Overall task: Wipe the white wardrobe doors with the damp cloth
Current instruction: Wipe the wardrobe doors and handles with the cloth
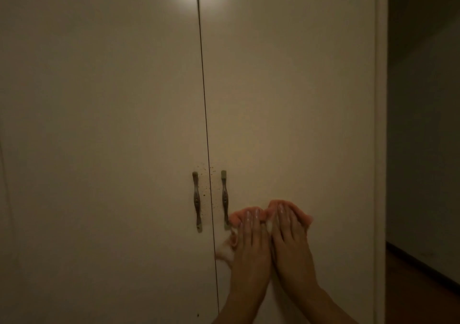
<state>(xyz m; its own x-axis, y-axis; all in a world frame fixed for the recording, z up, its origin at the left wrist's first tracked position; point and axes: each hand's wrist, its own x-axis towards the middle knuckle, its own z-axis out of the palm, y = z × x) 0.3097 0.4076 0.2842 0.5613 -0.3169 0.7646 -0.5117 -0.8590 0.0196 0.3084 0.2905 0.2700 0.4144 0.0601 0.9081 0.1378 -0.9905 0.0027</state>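
Left hand (249, 236) and right hand (288, 234), fingers straight, press cloth (235, 216) to door (298, 99); loose corner may snag handle (225, 199).

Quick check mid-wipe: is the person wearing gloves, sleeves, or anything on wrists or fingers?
No gloves: the left hand and right hand are both bare. The forearms are bare too, with no sleeve showing down to the frame's lower edge. No ring, watch or bracelet is visible, though the light is dim. The fingernails look short and glossy.
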